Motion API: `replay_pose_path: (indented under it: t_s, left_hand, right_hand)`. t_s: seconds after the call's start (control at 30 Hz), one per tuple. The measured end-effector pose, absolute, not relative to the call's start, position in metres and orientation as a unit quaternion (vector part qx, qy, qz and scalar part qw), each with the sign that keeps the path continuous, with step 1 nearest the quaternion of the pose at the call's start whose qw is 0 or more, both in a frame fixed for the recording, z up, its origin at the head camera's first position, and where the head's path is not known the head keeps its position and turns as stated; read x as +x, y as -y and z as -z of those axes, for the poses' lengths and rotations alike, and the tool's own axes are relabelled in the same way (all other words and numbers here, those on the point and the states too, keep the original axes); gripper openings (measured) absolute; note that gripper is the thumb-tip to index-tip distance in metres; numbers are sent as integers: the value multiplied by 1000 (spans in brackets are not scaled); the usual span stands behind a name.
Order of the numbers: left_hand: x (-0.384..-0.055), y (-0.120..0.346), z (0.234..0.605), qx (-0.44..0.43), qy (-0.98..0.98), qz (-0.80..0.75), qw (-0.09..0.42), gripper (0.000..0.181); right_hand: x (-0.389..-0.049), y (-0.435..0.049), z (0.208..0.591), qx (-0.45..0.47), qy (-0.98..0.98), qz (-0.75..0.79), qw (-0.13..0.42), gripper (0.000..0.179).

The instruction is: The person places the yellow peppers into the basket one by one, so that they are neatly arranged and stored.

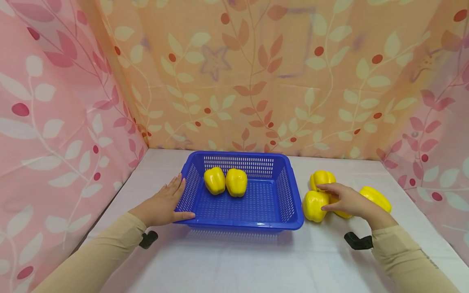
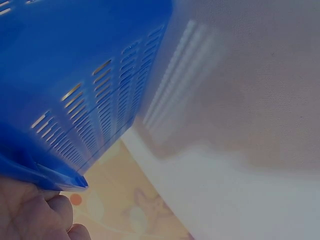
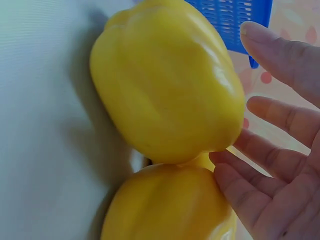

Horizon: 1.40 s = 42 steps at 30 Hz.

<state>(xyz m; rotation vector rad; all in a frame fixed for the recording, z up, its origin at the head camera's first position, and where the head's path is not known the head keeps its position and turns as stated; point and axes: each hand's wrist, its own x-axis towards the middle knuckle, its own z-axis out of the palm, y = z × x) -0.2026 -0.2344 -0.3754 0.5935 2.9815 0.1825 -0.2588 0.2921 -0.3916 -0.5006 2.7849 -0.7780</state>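
Observation:
A blue plastic basket (image 1: 253, 224) with slotted walls stands mid-table, holding two yellow bell peppers (image 1: 236, 182) side by side toward its back left. My left hand (image 1: 163, 205) rests on the basket's left rim, fingers extended along it and thumb over the front edge. Right of the basket lies a group of yellow bell peppers; my right hand (image 1: 344, 200) is over them, fingers spread. The nearest bell pepper (image 3: 167, 82) lies before the thumb and fingers, which are not closed round it. Fingertips come close to a second bell pepper (image 3: 170, 205); whether they touch is unclear.
Another yellow bell pepper (image 1: 376, 198) lies at the far right, partly behind my right hand. White cloth covers the table (image 1: 227, 264). Patterned curtains (image 1: 234, 81) enclose the back and both sides. A black strap piece (image 1: 358, 241) shows at my right wrist.

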Motion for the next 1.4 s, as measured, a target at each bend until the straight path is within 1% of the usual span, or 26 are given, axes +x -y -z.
replay_pose_path:
  t_s: [0.27, 0.4, 0.57, 1.03, 1.4]
  left_hand:
    - [-203, 233, 374, 193, -978, -58, 51, 115]
    - [-203, 234, 375, 193, -978, -60, 52, 114]
    - [-202, 233, 375, 192, -978, -64, 53, 111]
    - [-202, 232, 373, 187, -979, -56, 57, 111]
    - [-201, 231, 371, 187, -979, -62, 60, 108]
  right_hand:
    - [-254, -291, 398, -191, -940, 271, 83, 75]
    - [-251, -288, 399, -186, -941, 270, 82, 75]
    - [-249, -288, 404, -184, -940, 273, 89, 77]
    - [-245, -283, 419, -206, -934, 285, 63, 84]
    - [-242, -280, 427, -223, -928, 294, 61, 89]
